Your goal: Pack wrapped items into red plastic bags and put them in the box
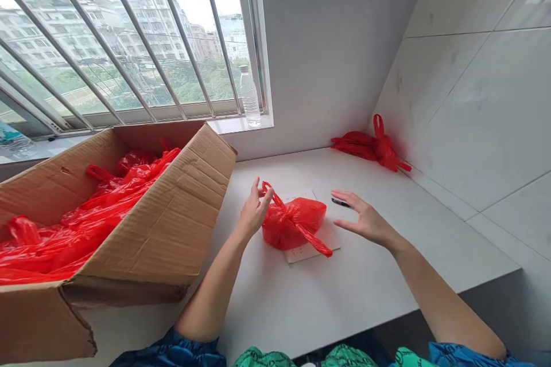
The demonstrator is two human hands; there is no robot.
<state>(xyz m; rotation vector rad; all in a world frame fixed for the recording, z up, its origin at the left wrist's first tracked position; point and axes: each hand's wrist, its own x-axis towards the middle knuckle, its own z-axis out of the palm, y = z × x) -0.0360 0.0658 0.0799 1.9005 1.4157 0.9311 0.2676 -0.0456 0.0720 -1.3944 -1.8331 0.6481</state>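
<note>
A tied red plastic bag (pixel 293 221) rests on a white paper pad (pixel 303 252) on the white table. At the bag's left side is my left hand (pixel 255 206), its thumb and fingers at the bag's upper loop; whether they pinch it is hard to tell. My right hand (pixel 359 218) is spread to the right of the bag, apart from it, holding nothing. Next to its fingers lies a black pen (pixel 341 202), partly hidden behind the hand.
A cardboard box (pixel 167 212) full of red bags (pixel 107 206) stands at the left. More red bags (pixel 370 146) lie in the back right corner by the tiled wall. A clear bottle (pixel 250 97) stands on the sill of the barred window.
</note>
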